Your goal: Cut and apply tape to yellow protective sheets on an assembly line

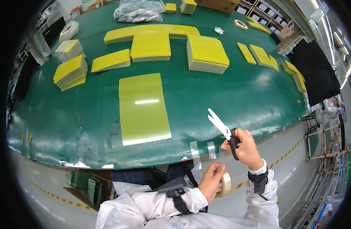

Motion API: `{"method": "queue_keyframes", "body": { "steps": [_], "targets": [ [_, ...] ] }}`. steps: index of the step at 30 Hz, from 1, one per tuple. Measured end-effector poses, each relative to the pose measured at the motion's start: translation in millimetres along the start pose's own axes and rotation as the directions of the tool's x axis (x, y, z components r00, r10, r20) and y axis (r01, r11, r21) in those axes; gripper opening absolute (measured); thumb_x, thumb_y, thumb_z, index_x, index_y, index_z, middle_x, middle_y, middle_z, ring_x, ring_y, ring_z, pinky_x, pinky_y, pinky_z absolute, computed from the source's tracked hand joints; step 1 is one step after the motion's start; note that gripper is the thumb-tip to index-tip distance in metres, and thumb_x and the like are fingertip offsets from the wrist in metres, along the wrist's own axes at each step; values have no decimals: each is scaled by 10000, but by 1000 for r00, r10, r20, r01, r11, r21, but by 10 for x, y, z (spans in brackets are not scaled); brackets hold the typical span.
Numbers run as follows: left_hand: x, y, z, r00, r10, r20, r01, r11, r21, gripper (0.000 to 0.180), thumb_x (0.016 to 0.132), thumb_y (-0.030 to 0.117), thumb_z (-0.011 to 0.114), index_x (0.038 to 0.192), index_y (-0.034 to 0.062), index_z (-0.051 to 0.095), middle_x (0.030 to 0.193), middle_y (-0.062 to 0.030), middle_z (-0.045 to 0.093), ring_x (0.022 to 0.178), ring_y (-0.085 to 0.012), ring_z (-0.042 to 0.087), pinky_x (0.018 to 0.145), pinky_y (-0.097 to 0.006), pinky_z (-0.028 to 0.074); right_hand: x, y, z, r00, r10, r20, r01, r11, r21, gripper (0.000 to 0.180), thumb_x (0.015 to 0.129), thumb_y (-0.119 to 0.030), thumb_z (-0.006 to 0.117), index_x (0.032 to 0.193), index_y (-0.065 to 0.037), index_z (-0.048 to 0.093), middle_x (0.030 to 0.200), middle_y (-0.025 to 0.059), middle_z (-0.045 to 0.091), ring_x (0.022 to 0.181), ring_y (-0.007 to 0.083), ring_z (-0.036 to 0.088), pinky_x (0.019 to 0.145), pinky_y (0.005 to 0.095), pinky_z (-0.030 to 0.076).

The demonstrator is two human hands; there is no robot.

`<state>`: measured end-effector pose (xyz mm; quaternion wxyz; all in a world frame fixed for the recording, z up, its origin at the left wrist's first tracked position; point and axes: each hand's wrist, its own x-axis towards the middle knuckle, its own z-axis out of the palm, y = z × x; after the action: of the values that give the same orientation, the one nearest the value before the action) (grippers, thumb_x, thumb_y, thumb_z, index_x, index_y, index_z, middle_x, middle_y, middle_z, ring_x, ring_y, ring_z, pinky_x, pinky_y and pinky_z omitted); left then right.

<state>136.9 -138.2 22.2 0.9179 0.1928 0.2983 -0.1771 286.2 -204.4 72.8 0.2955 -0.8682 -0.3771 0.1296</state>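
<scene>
Just off the table's front edge, my left hand point(213, 182) is closed around a roll of clear tape point(226, 184). My right hand point(247, 149) grips scissors point(220, 124) with pale blades and black handles. The blades are slightly parted and point away over the tabletop. Between my hands, the fingertips of the right are close to the table edge; whether they also pinch a tape end is hard to make out. Two cut tape strips point(195, 154) stick to the edge left of my right hand. Left of them lie yellow translucent sheets point(144, 118), a short one beside a larger one.
Yellow sheet stacks point(208, 53) stand across the far half of the green table point(95, 110). A clear plastic bag point(139, 10) and a tape roll point(240, 24) are at the back. Black sheeting point(313, 72) hangs at the right. A dark box point(89, 187) sits below the front edge.
</scene>
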Motion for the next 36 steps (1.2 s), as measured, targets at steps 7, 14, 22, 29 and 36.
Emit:
{"method": "queue_keyframes", "body": {
  "steps": [7,14,22,29,36],
  "targets": [
    [133,32,33,1000,14,8,-13,1000,-19,257,978,342,482,1102,123,428,985,-39,470,913,-219,612,719,-432,492,124,43,16,1000,-11,-27,10,999,-41,269,649,-117,815,769,-71,578,663,-6,587,612,156,446,741,296,309],
    [174,27,0,1000,-6,-16,5,999,-37,251,977,341,486,1108,133,436,978,-31,477,905,-221,612,720,-430,492,141,100,67,999,-24,-36,22,998,-55,277,627,-88,818,750,-71,570,646,-12,544,609,156,441,756,303,305],
    [181,22,7,999,1,-39,-1,1000,-19,235,975,330,493,1110,145,442,952,-26,503,876,-217,616,726,-421,495,15,246,142,988,-132,-83,115,976,-183,335,565,9,749,739,-74,475,898,-1,681,588,144,455,816,327,285],
    [207,26,-20,998,21,-51,-21,1000,-3,245,967,325,512,1110,138,447,961,-33,511,884,-219,620,743,-424,499,137,198,105,984,-92,-150,69,986,-151,368,612,-59,802,752,-78,462,1003,5,674,593,133,416,806,288,292],
    [240,-13,-38,994,67,-86,-63,997,46,248,960,306,532,1104,120,454,951,-34,509,856,-213,629,707,-391,512,-196,509,-859,909,-4,417,46,995,-92,575,678,-464,775,966,-43,511,797,46,480,737,213,471,855,332,299]
  ]
}}
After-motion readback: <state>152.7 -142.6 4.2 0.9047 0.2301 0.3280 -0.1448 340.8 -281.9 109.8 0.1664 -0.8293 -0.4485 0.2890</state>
